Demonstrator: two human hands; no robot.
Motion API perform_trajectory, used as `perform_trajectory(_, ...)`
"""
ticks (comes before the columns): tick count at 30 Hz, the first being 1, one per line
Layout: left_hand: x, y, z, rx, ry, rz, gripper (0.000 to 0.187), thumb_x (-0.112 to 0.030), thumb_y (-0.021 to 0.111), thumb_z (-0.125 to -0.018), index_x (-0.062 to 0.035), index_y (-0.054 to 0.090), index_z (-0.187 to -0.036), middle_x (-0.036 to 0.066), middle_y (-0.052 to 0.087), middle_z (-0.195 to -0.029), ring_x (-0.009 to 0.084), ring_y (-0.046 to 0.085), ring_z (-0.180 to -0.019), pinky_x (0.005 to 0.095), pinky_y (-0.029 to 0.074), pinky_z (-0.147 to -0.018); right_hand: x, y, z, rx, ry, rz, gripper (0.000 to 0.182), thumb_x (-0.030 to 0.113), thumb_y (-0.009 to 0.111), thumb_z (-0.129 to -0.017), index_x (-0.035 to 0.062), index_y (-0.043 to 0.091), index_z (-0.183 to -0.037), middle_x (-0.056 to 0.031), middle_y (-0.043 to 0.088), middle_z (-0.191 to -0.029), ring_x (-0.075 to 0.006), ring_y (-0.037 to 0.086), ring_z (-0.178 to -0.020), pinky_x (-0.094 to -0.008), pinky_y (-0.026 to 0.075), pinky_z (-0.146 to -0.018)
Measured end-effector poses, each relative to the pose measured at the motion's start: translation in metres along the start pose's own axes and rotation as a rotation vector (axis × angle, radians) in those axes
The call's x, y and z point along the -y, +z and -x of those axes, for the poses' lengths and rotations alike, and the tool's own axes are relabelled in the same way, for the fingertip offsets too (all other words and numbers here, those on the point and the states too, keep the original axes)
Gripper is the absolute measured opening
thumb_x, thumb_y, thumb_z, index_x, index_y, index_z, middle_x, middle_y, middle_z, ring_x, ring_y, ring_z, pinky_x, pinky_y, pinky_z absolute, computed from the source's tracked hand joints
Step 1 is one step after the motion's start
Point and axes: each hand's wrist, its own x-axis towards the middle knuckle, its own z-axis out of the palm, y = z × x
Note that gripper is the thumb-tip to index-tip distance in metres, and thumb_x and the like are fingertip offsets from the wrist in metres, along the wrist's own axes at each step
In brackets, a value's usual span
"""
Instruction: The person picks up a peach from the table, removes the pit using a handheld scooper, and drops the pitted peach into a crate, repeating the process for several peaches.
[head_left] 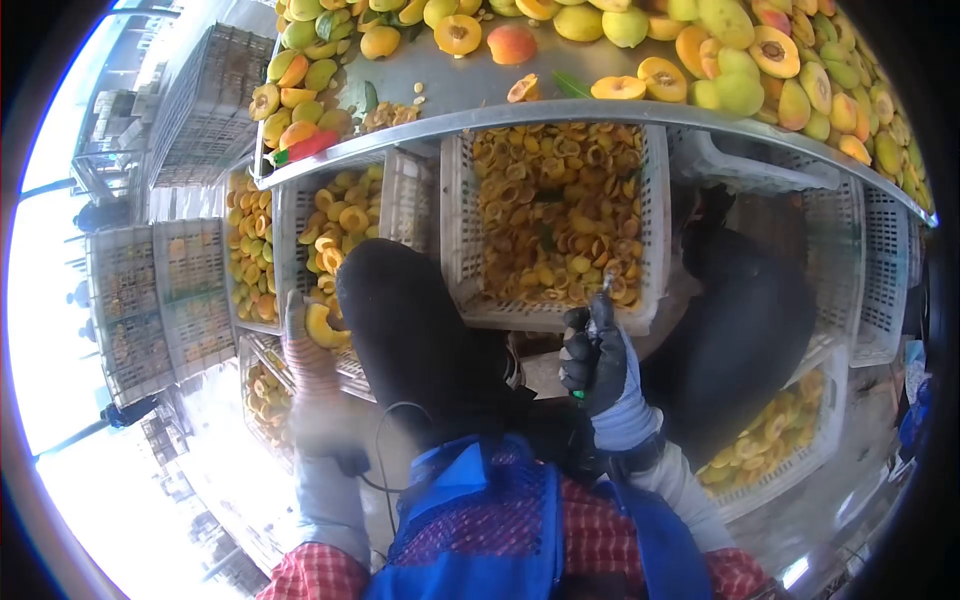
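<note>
My left hand (310, 365), in a striped glove and partly blurred, is over the crates at left with its fingers stretched out. Against its thumb side is a hollowed yellow peach half (325, 328); no finger visibly wraps round it. My right hand (597, 360), in a dark-and-grey glove, is closed round a small hand tool (608, 285) with a metal tip pointing up and a bit of green at its lower end. That tip is over the near edge of a white crate (455, 235) full of brownish-yellow peach scraps.
Across the top runs a metal table (430, 75) with a raised rim, bearing many whole and halved peaches. A red-handled object (307, 148) lies at its left corner. Crates of peach halves (345, 215) stand at left, another crate (765, 445) at lower right. Stacked crates (160, 290) are further left.
</note>
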Motion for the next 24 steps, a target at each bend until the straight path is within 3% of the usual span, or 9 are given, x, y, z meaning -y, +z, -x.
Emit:
perform_trajectory(2,-0.001,-0.038,-0.032,-0.112,0.317,-1.001,0.023,-0.025,0.062,-0.089,-0.0028,0.061,-0.093,0.007,0.061,-0.081,0.0123,0.056,-0.075,0.0261,0.048,-0.071,0.005,-0.004,0.0,-0.049,-0.027,-0.027,0.038,0.045,0.048,-0.095,0.0079,0.054,-0.101,0.0038,0.044,-0.06,-0.0057,0.032,-0.04,-0.0202,0.025,-0.038)
perform_trajectory(5,-0.004,-0.016,-0.03,-0.139,0.463,-0.914,0.026,-0.021,0.065,-0.088,0.0003,0.061,-0.102,0.009,0.062,-0.089,0.0131,0.057,-0.08,0.0269,0.048,-0.073,0.01,0.0,-0.003,-0.134,-0.1,-0.003,0.04,0.048,0.049,-0.094,0.0086,0.054,-0.099,0.0049,0.04,-0.057,-0.0053,0.033,-0.041,-0.0205,0.025,-0.037)
perform_trajectory(9,-0.017,0.12,-0.018,0.218,0.653,-0.911,0.021,-0.013,0.067,-0.084,-0.0009,0.063,-0.101,0.009,0.061,-0.091,0.0154,0.058,-0.082,0.0289,0.048,-0.075,0.011,0.01,-0.011,-0.195,-0.086,0.109,0.041,0.05,0.051,-0.092,0.0091,0.052,-0.092,0.0049,0.038,-0.057,-0.0066,0.034,-0.042,-0.0223,0.028,-0.039)
perform_trajectory(11,-0.027,0.186,-0.037,0.346,0.755,-0.872,0.022,-0.016,0.068,-0.083,-0.0025,0.064,-0.1,0.01,0.062,-0.091,0.0206,0.061,-0.078,0.0308,0.049,-0.072,0.011,0.017,-0.015,-0.244,-0.055,0.111,0.041,0.05,0.052,-0.092,0.0092,0.051,-0.093,0.0046,0.038,-0.057,-0.0069,0.034,-0.042,-0.0226,0.029,-0.039)
perform_trajectory(12,-0.037,0.219,-0.056,0.375,1.014,-0.922,0.024,-0.02,0.068,-0.083,-0.0029,0.064,-0.1,0.01,0.063,-0.091,0.0214,0.062,-0.077,0.0316,0.049,-0.071,0.011,0.017,-0.017,-0.273,-0.036,0.116,0.041,0.05,0.052,-0.092,0.0092,0.051,-0.093,0.0045,0.038,-0.057,-0.007,0.034,-0.042,-0.0228,0.029,-0.039)
perform_trajectory(15,-0.08,0.325,-0.112,0.305,1.262,-0.99,0.042,-0.038,0.064,-0.083,-0.0068,0.062,-0.111,0.016,0.062,-0.106,0.033,0.06,-0.096,0.0392,0.048,-0.082,0.008,-0.001,-0.026,-0.182,-0.022,-0.007,0.038,0.047,0.054,-0.092,0.0095,0.051,-0.095,0.0037,0.038,-0.057,-0.0074,0.034,-0.042,-0.023,0.029,-0.039)
perform_trajectory(18,-0.104,0.415,-0.172,0.071,1.21,-1.215,0.06,-0.05,0.063,-0.08,-0.0112,0.055,-0.124,0.016,0.052,-0.128,0.0315,0.051,-0.116,0.0396,0.043,-0.095,0.008,-0.007,-0.027,-0.191,-0.073,-0.032,0.031,0.039,0.055,-0.092,0.0088,0.052,-0.099,0.0007,0.046,-0.061,-0.0106,0.042,-0.042,-0.0256,0.036,-0.038)
perform_trajectory(19,-0.119,0.432,-0.173,0.207,1.102,-1.365,0.079,-0.059,0.049,-0.086,-0.0159,0.022,-0.147,0.02,0.036,-0.143,0.0344,0.046,-0.123,0.0416,0.036,-0.102,0.008,-0.009,-0.028,-0.217,-0.087,-0.041,0.03,0.038,0.055,-0.092,0.0085,0.052,-0.1,-0.0002,0.049,-0.062,-0.0118,0.045,-0.042,-0.0268,0.039,-0.038)
perform_trajectory(24,-0.127,0.5,-0.225,0.231,1.048,-1.16,0.069,-0.051,0.049,-0.09,-0.0149,0.027,-0.144,0.022,0.047,-0.133,0.035,0.046,-0.123,0.0414,0.038,-0.1,0.032,0.008,-0.028,-0.224,-0.108,-0.17,0.017,0.025,0.053,-0.094,0.0079,0.053,-0.095,-0.0035,0.055,-0.064,-0.0157,0.053,-0.046,-0.029,0.046,-0.039)
